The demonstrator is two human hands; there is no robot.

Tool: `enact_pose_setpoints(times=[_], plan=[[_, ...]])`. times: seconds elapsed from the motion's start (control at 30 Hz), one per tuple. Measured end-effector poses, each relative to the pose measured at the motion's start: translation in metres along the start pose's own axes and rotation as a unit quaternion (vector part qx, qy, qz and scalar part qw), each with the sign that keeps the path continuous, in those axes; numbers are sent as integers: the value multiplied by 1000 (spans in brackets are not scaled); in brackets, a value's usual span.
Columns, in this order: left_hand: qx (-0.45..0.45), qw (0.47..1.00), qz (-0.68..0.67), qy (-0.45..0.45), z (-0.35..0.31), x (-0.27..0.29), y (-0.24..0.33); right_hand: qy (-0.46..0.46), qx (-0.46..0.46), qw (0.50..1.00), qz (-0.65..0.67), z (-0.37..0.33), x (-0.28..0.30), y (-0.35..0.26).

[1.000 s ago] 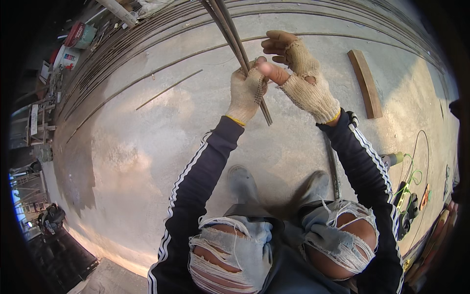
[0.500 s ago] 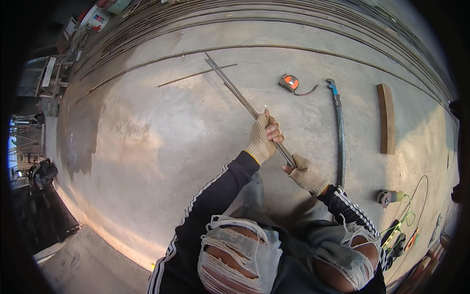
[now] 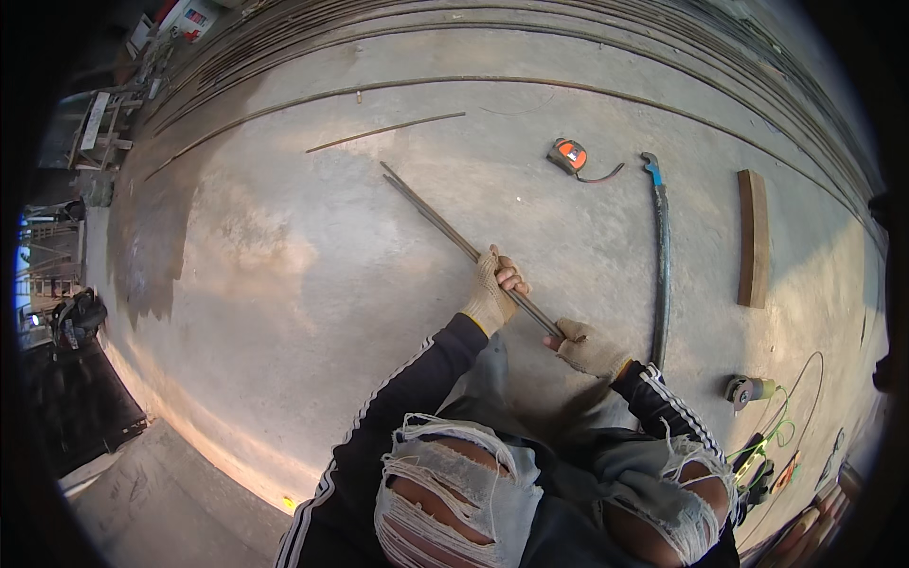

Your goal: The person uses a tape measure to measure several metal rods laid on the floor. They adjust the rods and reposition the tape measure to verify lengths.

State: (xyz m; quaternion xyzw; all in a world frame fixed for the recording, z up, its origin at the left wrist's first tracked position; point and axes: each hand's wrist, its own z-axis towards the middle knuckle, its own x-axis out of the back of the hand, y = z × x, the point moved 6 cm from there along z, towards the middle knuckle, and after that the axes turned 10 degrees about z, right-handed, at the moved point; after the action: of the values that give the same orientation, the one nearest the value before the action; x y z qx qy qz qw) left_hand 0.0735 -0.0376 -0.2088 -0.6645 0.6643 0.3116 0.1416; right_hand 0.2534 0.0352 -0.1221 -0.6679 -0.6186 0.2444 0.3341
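My left hand (image 3: 494,292), in a cream knit glove with bare fingertips, is wrapped around a small bundle of thin metal rods (image 3: 436,219). The bundle slants from far left to near right, above the concrete floor. At its near end is my right hand (image 3: 592,349), gloved the same way, closed on the rods with the thumb along their ends. Farther off, a single short rod (image 3: 386,132) lies on the floor. An orange and black tape measure (image 3: 568,156) rests to the right, its tape slightly out.
A long bar with a blue hooked head (image 3: 660,256) lies right of my hands, then a wooden block (image 3: 753,239). An angle grinder (image 3: 748,390) with a green cord sits nearer. Long steel bars (image 3: 454,80) stretch across the far floor.
Both hands still grip the rods. The bundle's far end has drawn nearer and to the left, away from the single short rod, and its rods look more evenly lined up.
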Motion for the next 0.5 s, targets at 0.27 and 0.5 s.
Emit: enact_pose_setpoints(times=[0.27, 0.5], plan=[[39, 940, 332, 64, -40, -15, 27, 33, 86, 994, -65, -3, 26, -4], [-467, 330, 812, -112, -105, -86, 52, 11, 34, 997, -64, -1, 40, -10]])
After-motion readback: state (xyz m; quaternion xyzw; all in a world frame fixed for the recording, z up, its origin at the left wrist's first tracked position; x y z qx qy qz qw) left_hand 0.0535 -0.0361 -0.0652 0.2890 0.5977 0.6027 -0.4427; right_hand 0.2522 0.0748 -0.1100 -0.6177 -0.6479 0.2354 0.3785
